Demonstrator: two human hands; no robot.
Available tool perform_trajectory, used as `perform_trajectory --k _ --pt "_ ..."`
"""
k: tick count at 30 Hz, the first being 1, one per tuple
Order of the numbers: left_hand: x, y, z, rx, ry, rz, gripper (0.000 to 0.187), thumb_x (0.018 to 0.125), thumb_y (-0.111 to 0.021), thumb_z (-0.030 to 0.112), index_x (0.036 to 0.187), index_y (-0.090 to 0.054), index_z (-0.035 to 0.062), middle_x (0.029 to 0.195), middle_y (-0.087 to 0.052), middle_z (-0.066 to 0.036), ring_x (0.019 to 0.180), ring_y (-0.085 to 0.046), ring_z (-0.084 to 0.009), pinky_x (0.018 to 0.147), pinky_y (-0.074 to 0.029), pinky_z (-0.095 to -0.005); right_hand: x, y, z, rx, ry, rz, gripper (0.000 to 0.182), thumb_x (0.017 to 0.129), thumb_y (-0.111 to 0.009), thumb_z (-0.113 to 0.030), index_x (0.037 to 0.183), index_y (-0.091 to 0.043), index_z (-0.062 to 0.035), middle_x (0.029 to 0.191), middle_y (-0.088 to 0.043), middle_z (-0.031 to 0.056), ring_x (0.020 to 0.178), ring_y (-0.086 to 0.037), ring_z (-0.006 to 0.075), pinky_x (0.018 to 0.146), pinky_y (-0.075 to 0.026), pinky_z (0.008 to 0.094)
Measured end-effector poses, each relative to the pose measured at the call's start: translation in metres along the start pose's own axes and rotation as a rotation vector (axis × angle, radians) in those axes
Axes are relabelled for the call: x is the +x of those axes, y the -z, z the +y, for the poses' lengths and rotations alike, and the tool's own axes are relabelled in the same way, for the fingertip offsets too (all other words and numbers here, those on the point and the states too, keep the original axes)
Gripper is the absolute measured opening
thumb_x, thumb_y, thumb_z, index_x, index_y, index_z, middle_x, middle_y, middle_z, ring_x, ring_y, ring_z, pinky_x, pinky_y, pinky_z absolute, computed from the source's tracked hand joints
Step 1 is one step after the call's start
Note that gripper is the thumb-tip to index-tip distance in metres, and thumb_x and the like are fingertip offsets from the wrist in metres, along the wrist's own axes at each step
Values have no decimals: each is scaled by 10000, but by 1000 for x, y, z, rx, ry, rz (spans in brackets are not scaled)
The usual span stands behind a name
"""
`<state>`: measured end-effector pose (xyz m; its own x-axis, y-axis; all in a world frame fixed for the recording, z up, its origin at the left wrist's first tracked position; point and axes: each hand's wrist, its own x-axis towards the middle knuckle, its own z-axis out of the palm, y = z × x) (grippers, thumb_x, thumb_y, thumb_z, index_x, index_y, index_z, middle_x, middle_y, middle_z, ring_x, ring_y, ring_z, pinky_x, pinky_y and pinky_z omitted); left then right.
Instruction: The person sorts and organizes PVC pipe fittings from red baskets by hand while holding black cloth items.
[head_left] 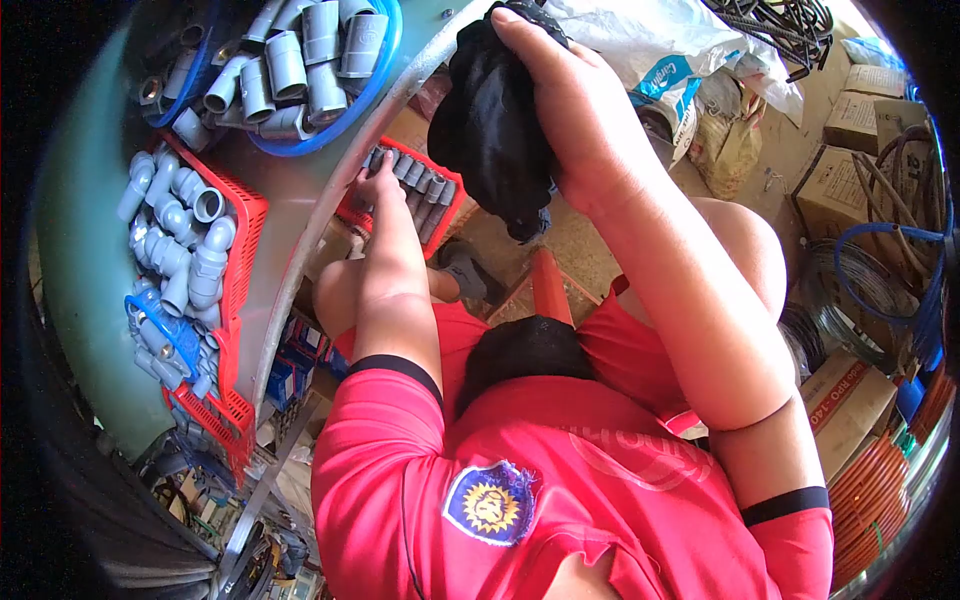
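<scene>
My right hand (pixel 575 110) is raised in front of me, its fingers closed on a bunched, shiny black cloth (pixel 490 130) that hangs down below it. The thumb lies along the cloth's upper edge; the other fingers are mostly hidden. Lower and to the left, my left hand (pixel 378 187) reaches into a small red basket (pixel 447 222). Its fingers look closed around a grey pipe fitting at the basket's left end, though they partly hide it. Several short grey pipe fittings (pixel 420 181) lie side by side in rows in that basket.
On the table (pixel 270 190) at left stand a blue-rimmed basin (pixel 378 100) of grey couplings and a red basket (pixel 248 222) of grey elbows. White sacks (pixel 690 50), cardboard boxes (pixel 838 180) and coiled pipe (pixel 875 500) crowd the right. An orange-red post (pixel 548 285) stands between my knees.
</scene>
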<state>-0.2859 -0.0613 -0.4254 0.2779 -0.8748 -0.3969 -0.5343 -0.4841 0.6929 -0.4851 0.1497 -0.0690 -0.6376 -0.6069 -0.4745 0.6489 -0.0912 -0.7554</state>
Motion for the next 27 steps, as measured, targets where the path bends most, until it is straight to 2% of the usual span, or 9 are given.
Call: perform_trajectory --k 6,9,10,12,14,15,21,26,27 --pt "-4 -9 -18 174 -305 134 651 763 -824 370 1215 -577 -29 1200 -635 -207 1090 -623 -341 951 -496 -422 3 0 3 -3 12 -18 366 918 -618 -354 971 -650 7 778 -671 70 624 -645 157 605 -516 304" --pt "28 -18 -46 -71 -320 47 600 848 -737 381 1237 -550 -35 1166 -649 -199 1065 -627 -357 950 -486 -429 -1 0 2 1 -14 -3 364 918 -618 -351 963 -652 8 779 -671 70 622 -642 152 603 -512 301" --pt "-2 -6 -30 -50 -356 37 614 928 -601 400 1356 -461 -17 1286 -576 -227 1166 -560 -393 1005 -435 -479 -1 0 1 3 -17 -3 362 918 -617 -350 961 -652 8 778 -671 70 621 -641 151 602 -510 300" --pt "-37 0 -30 197 -586 110 657 944 -541 419 1430 -382 6 1409 -452 -248 1278 -452 -419 1055 -368 -523 2 0 -2 -25 -12 13 357 918 -615 -344 957 -654 8 778 -670 68 629 -639 145 605 -508 299" --pt "-47 -2 -40 492 -794 90 723 963 -461 426 1538 -209 66 1582 -192 -232 1434 -221 -448 1108 -237 -611 5 -1 -2 -17 11 0 356 917 -615 -343 956 -654 9 777 -668 65 639 -637 141 612 -505 299" --pt "-52 -5 -45 547 -837 103 737 962 -479 415 1546 -187 75 1601 -163 -206 1457 -184 -434 1102 -226 -635 7 -2 -1 2 35 -17 359 916 -615 -345 957 -654 10 776 -667 64 646 -635 139 618 -504 300" --pt "-73 -20 -46 793 -664 4 734 981 -425 425 1561 -113 101 1635 -68 -121 1499 -77 -358 1146 -136 -641 -3 -4 -1 -47 19 23 370 912 -633 -357 975 -654 7 802 -667 58 690 -624 124 661 -500 291" --pt "-82 -19 -31 791 -613 -22 761 990 -392 488 1565 -77 101 1643 -30 -90 1510 -52 -303 1158 -97 -632 -8 4 0 -37 -81 17 409 887 -690 -354 1076 -631 5 935 -688 83 772 -661 158 727 -528 282" --pt "-82 -20 -30 775 -606 -27 765 990 -389 497 1565 -76 101 1643 -28 -88 1510 -53 -298 1159 -93 -631 -8 3 -1 -44 -55 43 396 898 -663 -355 1048 -637 11 887 -682 81 733 -658 157 691 -529 293"
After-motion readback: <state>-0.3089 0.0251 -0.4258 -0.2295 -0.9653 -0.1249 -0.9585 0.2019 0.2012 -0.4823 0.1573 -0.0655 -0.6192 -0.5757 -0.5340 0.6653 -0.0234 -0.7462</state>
